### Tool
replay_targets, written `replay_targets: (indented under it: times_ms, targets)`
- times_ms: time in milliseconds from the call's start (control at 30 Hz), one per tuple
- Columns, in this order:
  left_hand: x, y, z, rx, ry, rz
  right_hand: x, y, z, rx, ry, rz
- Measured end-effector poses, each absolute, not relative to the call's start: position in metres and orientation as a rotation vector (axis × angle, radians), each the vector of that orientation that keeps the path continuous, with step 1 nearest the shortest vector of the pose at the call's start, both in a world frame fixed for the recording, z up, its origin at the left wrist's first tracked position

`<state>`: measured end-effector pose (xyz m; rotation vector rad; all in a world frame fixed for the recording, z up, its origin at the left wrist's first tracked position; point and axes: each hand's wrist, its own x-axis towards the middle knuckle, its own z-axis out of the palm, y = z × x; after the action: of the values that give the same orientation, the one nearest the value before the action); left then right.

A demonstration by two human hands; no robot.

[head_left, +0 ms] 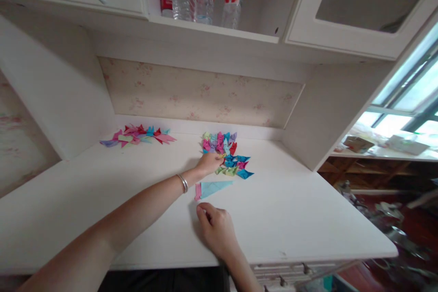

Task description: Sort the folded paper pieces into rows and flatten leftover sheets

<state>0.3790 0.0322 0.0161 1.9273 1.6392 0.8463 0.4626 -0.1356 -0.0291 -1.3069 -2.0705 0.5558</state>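
A white desk (290,210) fills the near part of the scene, under a white cabinet (215,39) whose open shelf holds clear plastic bottles (233,4). Flowered wallpaper (191,93) covers the panel between them at the far side. A person's bare arms reach in from the near edge. The left hand (209,164) stretches to the middle of the desk, its fingertips at the near left part of a cluster of small folded paper pieces (226,143) in blue, pink, green and purple. A bit of yellow paper (222,155) shows right at those fingertips; whether they grip it or only touch it, I cannot tell. The right hand (219,226) is nearer, on the desk, its fingers curled closed in a loose fist. Farther left, well apart from both hands, lies a spread-out pile of colored paper shapes (138,136). Between the two hands, just beyond the right fingers, a light blue paper wedge (215,188) lies flat, with a small pink paper strip (198,190) at its left end. A silver bracelet (183,183) circles the left wrist.
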Motion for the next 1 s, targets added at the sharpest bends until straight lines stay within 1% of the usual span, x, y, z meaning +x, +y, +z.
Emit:
replay_targets:
  times_ms: [167,400,467,600,667,800,867,1000]
  targets:
    - [0.307,0.014,0.009,1.755,1.703,0.975,0.461,-0.136,-0.029,-1.327,-2.078,0.564]
    - [0.204,-0.012,-0.006,1.352,1.822,1.117,0.456,-0.137,-0.03,-1.344,-2.058,0.624]
    - [0.182,-0.018,-0.01,1.252,1.806,1.152,0.456,-0.133,-0.03,-1.337,-1.993,0.735]
    - [0.161,-0.026,-0.017,1.091,1.694,1.224,0.456,-0.112,-0.023,-1.351,-1.757,1.147]
    - [0.16,-0.029,-0.019,1.032,1.627,1.257,0.452,-0.098,-0.014,-1.35,-1.696,1.233]
    - [0.16,-0.031,-0.021,0.934,1.504,1.321,0.426,-0.068,0.01,-1.262,-1.858,1.168]
    - [0.158,-0.032,-0.021,0.888,1.447,1.351,0.403,-0.053,0.02,-1.261,-2.014,1.069]
    - [0.149,-0.034,-0.02,0.808,1.343,1.385,0.348,-0.016,0.027,-1.246,-2.436,0.613]
